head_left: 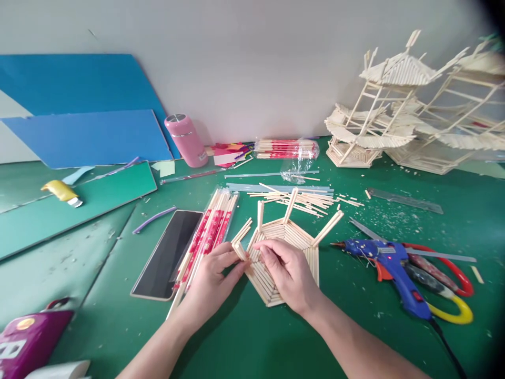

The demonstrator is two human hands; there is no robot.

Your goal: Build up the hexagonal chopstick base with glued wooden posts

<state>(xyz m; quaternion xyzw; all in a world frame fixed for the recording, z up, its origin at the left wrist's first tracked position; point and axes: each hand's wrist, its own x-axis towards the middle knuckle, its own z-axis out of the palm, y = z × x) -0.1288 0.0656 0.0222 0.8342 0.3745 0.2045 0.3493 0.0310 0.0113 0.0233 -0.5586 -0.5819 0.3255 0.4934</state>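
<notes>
A hexagonal base [265, 288] of glued wooden sticks lies on the green table in front of me, with short stick posts [291, 206] standing at several corners. My left hand [213, 279] is closed at the base's left corner, thumb and fingers pinching a short wooden post [239, 250] that leans outward. My right hand [291, 271] rests over the middle of the base, its fingers curled and pressed together beside that post. Whatever lies between the right fingertips is hidden. A few short sticks [242, 231] lie just behind the left hand.
At right lie a blue glue gun [394, 266] and scissors [460, 310]. Bagged sticks [211, 226] and a phone [168, 258] sit at left. Behind are loose sticks [307, 200], a pink bottle [186, 141] and stick-built towers [371, 121]. A yellow cutter [61, 190] lies far left.
</notes>
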